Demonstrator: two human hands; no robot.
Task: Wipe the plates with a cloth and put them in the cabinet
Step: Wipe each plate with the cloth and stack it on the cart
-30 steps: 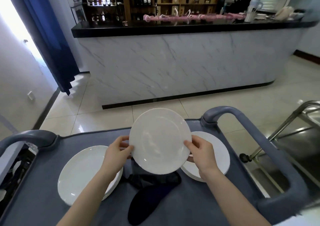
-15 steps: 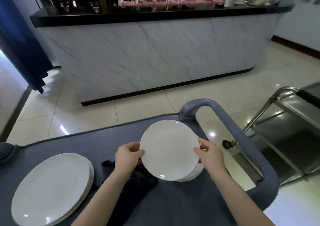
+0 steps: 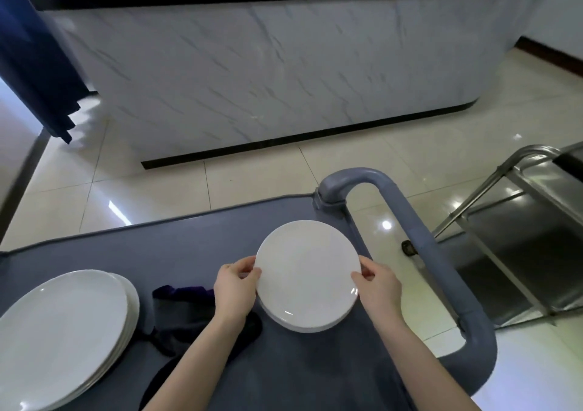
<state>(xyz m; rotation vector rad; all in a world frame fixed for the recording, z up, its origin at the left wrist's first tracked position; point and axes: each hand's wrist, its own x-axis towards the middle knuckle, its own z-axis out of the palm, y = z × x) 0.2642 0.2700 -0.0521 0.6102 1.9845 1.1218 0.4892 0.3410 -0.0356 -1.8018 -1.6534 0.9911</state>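
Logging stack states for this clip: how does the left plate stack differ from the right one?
The left stack looks wider than the right stack. No hand touches the left stack; the right stack's top plate is pinched at opposite edges by the left hand and right hand. The left stack is fanned sideways; the right stack sits nearly flush. Both are plain white, on the grey cart, dark cloth between them.
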